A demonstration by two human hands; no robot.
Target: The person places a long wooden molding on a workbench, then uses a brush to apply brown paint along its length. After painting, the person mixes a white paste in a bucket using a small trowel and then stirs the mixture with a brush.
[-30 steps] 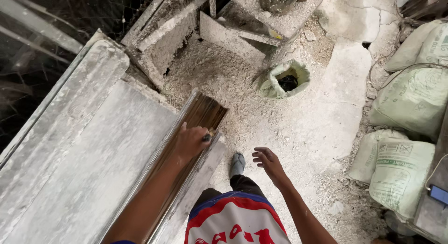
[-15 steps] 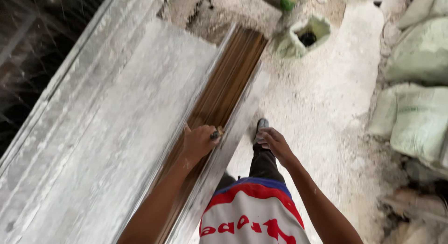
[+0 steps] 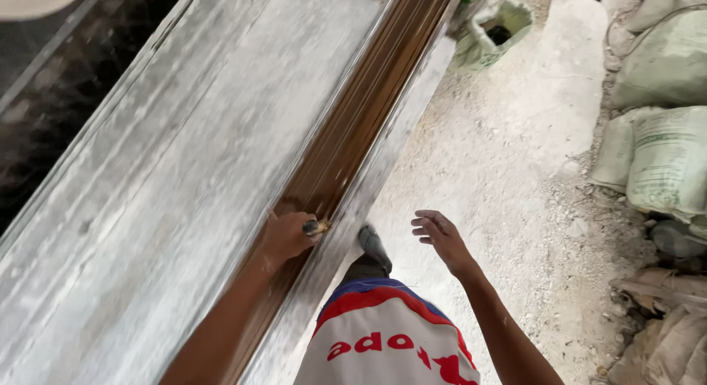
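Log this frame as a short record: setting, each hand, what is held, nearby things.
setting: dusty pale floor beside a long grey plank surface
left hand: closed on a small tool, kind unclear, pressed to a brown wooden strip that runs along the plank's edge
right hand: open, fingers spread, holding nothing, in the air over the floor
body: red, white and blue shirt; one shoe on the floor
nearby: filled sacks at right; open green sack on the floor

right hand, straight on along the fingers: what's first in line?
The right hand points left, fingers open; first in line looks like the pale edge board beside the brown grooved strip. Depth unclear, so it may pass over the shoe.
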